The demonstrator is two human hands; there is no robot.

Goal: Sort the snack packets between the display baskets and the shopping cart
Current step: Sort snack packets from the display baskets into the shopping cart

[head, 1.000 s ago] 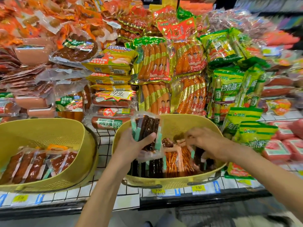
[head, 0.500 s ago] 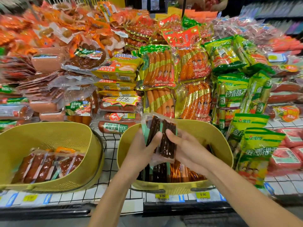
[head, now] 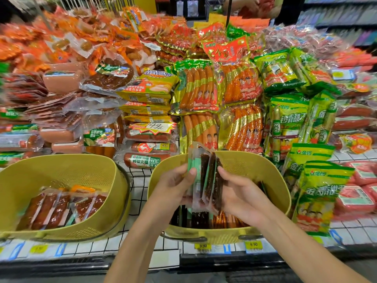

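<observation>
Both hands hold one upright stack of clear snack packets (head: 206,176) with dark sticks and green strips, above the right yellow basket (head: 251,166). My left hand (head: 173,184) grips the stack's left side with the thumb on its front. My right hand (head: 238,193) grips the right side. More dark and orange stick packets (head: 206,218) lie in that basket under my hands. The left yellow basket (head: 61,170) holds several reddish-brown packets (head: 59,205). No shopping cart is in view.
Behind the baskets rise piles of sausage packs (head: 195,88) and green-yellow bags (head: 318,193) close to the right basket. Both baskets stand on a white wire shelf (head: 140,180) with yellow price tags (head: 203,246) along its front edge.
My right hand left the basket's packets and came up to the stack that my left hand held. Both hands now hold the stack, turned more edge-on.
</observation>
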